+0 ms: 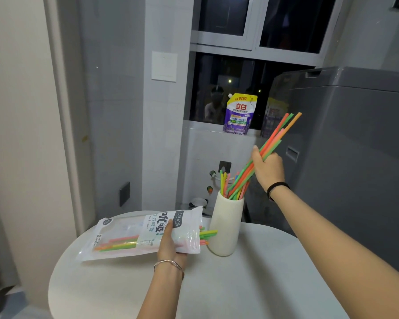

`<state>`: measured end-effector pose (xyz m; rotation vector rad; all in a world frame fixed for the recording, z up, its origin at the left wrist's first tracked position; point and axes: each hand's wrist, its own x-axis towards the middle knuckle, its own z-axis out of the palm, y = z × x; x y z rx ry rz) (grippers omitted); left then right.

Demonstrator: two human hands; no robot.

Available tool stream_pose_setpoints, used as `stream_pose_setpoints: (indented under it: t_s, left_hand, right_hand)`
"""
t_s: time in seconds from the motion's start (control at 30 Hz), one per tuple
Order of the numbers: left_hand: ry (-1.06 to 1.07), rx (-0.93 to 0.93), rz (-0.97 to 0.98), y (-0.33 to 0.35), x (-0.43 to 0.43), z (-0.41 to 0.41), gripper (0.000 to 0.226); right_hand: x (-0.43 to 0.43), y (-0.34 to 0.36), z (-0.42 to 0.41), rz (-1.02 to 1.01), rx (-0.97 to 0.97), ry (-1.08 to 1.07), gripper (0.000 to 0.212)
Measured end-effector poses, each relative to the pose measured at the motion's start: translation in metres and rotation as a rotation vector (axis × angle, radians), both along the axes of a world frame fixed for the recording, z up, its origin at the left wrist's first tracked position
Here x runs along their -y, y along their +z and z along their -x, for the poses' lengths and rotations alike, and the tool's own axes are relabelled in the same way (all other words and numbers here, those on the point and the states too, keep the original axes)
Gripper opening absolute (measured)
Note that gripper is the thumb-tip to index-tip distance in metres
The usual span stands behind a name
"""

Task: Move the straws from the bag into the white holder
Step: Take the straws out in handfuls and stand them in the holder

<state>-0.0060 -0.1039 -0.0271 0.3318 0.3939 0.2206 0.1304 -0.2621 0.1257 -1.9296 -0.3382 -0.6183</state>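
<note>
The tall ribbed white holder point(226, 226) stands on the round white table point(251, 284), and everything else sits around it. Above and to the right of it, the right hand point(268, 168) is closed around a tilted bundle of long plastic straws point(277, 137) — orange, green and pink — gripping them at mid-length. Their lower ends reach down into the mouth of the holder, while the upper ends fan out up and to the right. A few more straws point(224, 183) stand upright in the holder, leaning on its left rim.

Just left of the holder lies the clear-and-white printed plastic straw bag point(134, 233), flat on the table with its open end toward the holder's base. The left hand point(171, 246) clasps the bag from the near side, thumb over the top. Coloured straws still in the bag point(118, 245) show through its clear window, and several green and pink tips point(208, 234) stick out of the opening — almost touching the holder.

Beyond the holder, a purple and yellow detergent pouch point(239, 115) rests on the window sill.
</note>
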Motion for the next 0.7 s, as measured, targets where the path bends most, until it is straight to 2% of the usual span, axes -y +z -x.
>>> stream_pose_setpoints:
  t_s: [0.17, 0.3, 0.53, 0.63, 0.7]
  left_hand:
    - [-0.01, -0.019, -0.017, 0.0, 0.004, 0.0, 0.056]
    - [-0.014, -0.006, 0.005, -0.002, 0.002, -0.001, 0.056]
    - [-0.016, -0.014, 0.025, -0.004, -0.001, 0.0, 0.056]
    - [0.003, -0.016, 0.015, -0.004, 0.0, -0.001, 0.054]
    - [0.017, -0.021, 0.029, -0.003, 0.0, -0.001, 0.054]
  right_hand:
    - [-0.007, -0.011, 0.003, 0.248, -0.131, 0.096, 0.042]
    - [-0.009, -0.019, 0.002, 0.391, -0.164, 0.085, 0.037]
    - [-0.012, -0.025, -0.005, 0.21, -0.201, 0.114, 0.019]
    - [-0.012, -0.026, -0.008, 0.296, -0.262, 0.215, 0.026]
    - [-0.013, -0.025, -0.008, 0.232, -0.269, 0.293, 0.03]
